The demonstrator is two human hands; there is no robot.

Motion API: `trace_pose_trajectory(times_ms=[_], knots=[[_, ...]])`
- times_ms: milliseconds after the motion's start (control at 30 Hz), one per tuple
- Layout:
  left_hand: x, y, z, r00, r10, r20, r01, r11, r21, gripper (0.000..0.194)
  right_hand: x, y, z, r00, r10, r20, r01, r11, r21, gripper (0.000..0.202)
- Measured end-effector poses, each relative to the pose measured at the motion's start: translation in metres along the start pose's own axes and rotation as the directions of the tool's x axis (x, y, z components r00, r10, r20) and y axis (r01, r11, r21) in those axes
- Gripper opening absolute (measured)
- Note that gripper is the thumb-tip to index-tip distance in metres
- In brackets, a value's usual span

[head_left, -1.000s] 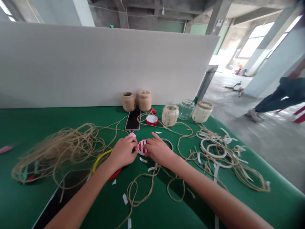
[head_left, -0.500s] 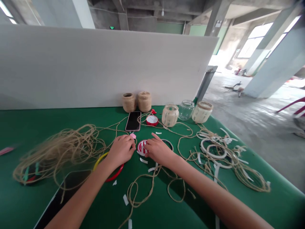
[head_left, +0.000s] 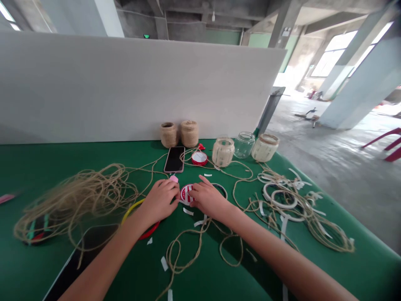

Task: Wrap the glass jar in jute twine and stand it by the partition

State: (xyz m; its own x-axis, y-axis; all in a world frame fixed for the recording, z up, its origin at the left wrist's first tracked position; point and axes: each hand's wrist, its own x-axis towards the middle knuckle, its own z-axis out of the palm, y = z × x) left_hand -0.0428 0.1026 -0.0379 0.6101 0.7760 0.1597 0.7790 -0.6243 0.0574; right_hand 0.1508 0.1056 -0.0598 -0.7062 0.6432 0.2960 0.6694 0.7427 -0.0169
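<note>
A round red-and-white striped disc, apparently a jar lid, lies flat between my hands. My right hand has its fingers pressed onto the disc's right part, with the thumb raised. My left hand is curled at the disc's left edge, its fingertips together; whatever they pinch is hidden. A pink piece shows just beyond the left knuckles. Behind my right hand sits a white ring, probably a tape roll, partly covered. Under my left forearm are a yellow-and-red ring and a dark flat device.
Tangled twine spreads at left; more twine and tape rolls lie at right. Twine-wrapped jars, a clear glass jar, a phone and a red-rimmed lid stand or lie at the back, before a white panel.
My left hand has shifted slightly right, so its fingertips now meet the disc's left edge. My right hand stays on the disc.
</note>
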Motion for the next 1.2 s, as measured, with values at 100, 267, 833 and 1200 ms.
trace_pose_trajectory(times_ms=[100,267,833,1200], knots=[[0.000,0.000,0.002,1.000,-0.006,-0.007,0.006,1.000,0.016,0.013,0.000,0.000,0.000,1.000,-0.002,0.007,0.002,1.000,0.004,0.016],[0.002,0.005,0.008,0.995,-0.071,-0.067,0.075,0.996,0.052,0.017,0.000,0.000,0.001,1.000,-0.006,-0.001,0.006,1.000,0.001,0.015],[-0.001,0.006,0.013,0.981,-0.140,-0.132,0.151,0.986,0.074,0.008,0.000,0.002,0.003,1.000,-0.025,-0.014,0.025,1.000,0.001,0.016],[-0.002,0.020,0.009,0.990,-0.053,-0.128,0.067,0.992,0.110,0.013,0.000,0.001,0.002,0.999,-0.011,-0.032,0.011,1.000,0.017,0.015]])
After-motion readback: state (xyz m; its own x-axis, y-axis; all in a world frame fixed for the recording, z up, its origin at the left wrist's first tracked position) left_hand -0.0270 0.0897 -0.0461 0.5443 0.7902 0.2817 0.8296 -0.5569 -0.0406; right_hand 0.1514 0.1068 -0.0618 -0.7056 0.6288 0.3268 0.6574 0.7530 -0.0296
